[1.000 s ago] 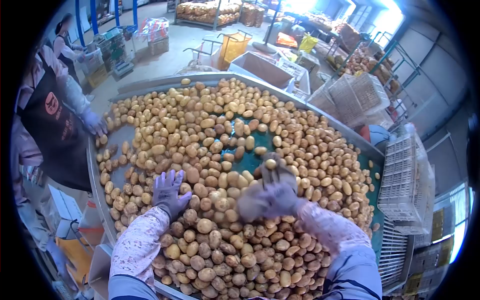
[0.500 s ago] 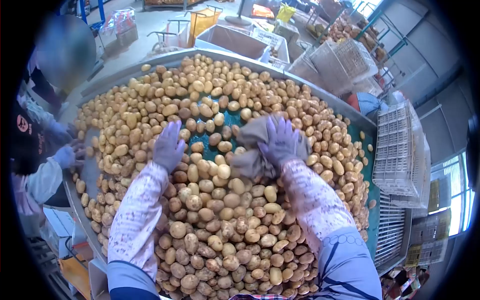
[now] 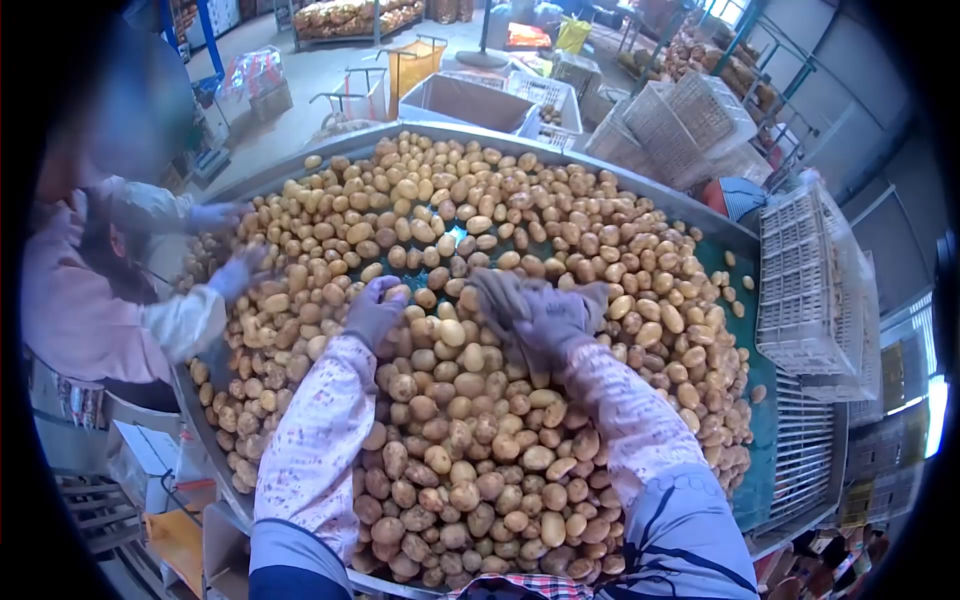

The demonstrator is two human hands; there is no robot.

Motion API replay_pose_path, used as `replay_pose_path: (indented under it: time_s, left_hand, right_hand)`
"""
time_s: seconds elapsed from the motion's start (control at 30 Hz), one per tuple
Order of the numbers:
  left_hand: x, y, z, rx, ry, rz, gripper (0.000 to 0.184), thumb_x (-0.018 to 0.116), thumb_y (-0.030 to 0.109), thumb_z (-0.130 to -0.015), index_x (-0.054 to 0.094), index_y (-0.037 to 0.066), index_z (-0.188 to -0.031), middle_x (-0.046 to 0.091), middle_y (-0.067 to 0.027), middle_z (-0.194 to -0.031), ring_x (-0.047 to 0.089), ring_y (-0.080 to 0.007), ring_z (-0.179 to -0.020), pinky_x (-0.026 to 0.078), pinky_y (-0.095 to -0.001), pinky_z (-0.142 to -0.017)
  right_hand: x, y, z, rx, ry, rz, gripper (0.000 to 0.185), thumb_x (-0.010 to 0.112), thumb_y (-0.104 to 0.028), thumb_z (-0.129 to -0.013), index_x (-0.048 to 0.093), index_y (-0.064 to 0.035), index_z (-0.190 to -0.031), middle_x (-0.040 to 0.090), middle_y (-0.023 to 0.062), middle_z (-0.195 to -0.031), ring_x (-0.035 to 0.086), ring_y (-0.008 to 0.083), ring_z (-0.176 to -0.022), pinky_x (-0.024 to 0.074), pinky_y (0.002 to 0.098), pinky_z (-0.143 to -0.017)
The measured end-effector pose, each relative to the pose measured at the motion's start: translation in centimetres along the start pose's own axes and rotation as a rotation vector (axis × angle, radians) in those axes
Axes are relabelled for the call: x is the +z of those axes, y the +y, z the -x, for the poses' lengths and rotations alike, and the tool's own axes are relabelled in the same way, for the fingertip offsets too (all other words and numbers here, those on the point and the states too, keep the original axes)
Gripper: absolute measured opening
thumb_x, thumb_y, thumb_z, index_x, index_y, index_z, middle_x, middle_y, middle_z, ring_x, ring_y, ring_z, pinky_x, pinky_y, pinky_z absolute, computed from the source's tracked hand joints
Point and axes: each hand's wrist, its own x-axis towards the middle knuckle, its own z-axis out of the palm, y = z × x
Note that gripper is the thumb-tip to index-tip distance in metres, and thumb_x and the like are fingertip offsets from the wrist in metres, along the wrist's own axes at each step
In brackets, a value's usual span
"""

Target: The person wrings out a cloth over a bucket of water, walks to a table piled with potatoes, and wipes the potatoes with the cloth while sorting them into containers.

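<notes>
While the left hand [image 3: 372, 312], in a purple glove, bends its fingers beside a potato [image 3: 398, 294] near the middle of the frame, the right hand [image 3: 550, 320] grips a bunched grey-brown cloth [image 3: 500, 298] just right of the center. The left hand is partly curled, its fingertips at the potato; whether it has a firm hold cannot be told. The right hand is closed on the cloth, which spreads out on both sides of the glove and lies over the potatoes [image 3: 480, 430]. These fill most of the metal-rimmed table [image 3: 690, 205], from the upper middle down to the bottom of the frame, with patches of wet green surface [image 3: 765, 425] showing between them and along the right edge. At the left of the frame, a co-worker [image 3: 90, 290] reaches both gloved hands, fingers spread, over the potatoes. White plastic crates [image 3: 805, 290] stand at the right, beside the table.
</notes>
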Motion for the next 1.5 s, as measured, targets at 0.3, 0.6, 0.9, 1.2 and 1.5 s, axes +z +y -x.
replay_pose_path:
  time_s: [0.3,0.6,0.9,1.2,1.5]
  left_hand:
    - [-5.3,2.9,18.1,-0.209,-0.698,1.688,0.059,0.039,0.049,-0.102,0.029,0.021,-0.154,0.047,-0.0205,-0.144,0.058,-0.0341,-0.117,0.056,-0.0422,-0.086]
    - [-3.5,4.6,24.4,-0.095,-0.432,1.592,0.052,0.043,0.023,-0.104,0.029,0.022,-0.154,0.043,-0.0204,-0.147,0.052,-0.0357,-0.128,0.055,-0.0432,-0.096]
    - [-2.0,2.1,29.7,-0.389,-0.269,1.600,0.045,0.045,0.037,-0.104,0.048,0.012,-0.141,0.058,-0.0215,-0.126,0.064,-0.0318,-0.105,0.058,-0.0409,-0.084]
    - [2.6,4.3,31.1,-0.414,-0.339,1.685,0.036,0.045,0.024,-0.104,0.051,0.009,-0.136,0.058,-0.0190,-0.128,0.058,-0.0346,-0.118,0.052,-0.0470,-0.100]
    - [9.6,3.4,36.8,0.232,-0.406,0.786,0.040,0.047,0.012,-0.094,0.048,0.004,-0.133,0.054,-0.0102,-0.134,0.055,-0.0189,-0.119,0.048,-0.0312,-0.099]
  right_hand:
    - [-4.6,-3.7,20.5,-0.271,-0.024,-0.166,0.070,0.072,-0.037,-0.076,0.050,-0.0153,-0.139,0.053,0.0185,-0.130,0.053,0.0347,-0.116,0.0372,0.0506,-0.102]
    - [4.1,-6.8,7.5,-0.307,0.117,-0.076,0.067,0.061,-0.043,-0.081,0.046,-0.0149,-0.139,0.048,0.0190,-0.135,0.042,0.0383,-0.128,0.0275,0.0542,-0.110]
    - [5.3,-8.9,3.5,-0.146,0.021,-0.041,0.046,0.062,-0.040,-0.083,0.059,-0.0183,-0.123,0.059,0.0103,-0.111,0.055,0.0320,-0.108,0.0378,0.0510,-0.093]
    - [-3.7,-6.0,20.3,-0.061,0.183,-1.106,0.033,0.068,-0.029,-0.083,0.071,-0.0049,-0.105,0.068,0.0117,-0.106,0.063,0.0275,-0.097,0.0489,0.0391,-0.084]
    - [-0.7,-13.7,30.2,-0.135,0.357,-0.392,0.055,0.075,-0.036,-0.077,0.061,-0.0122,-0.125,0.059,0.0165,-0.122,0.059,0.0351,-0.109,0.0486,0.0439,-0.093]
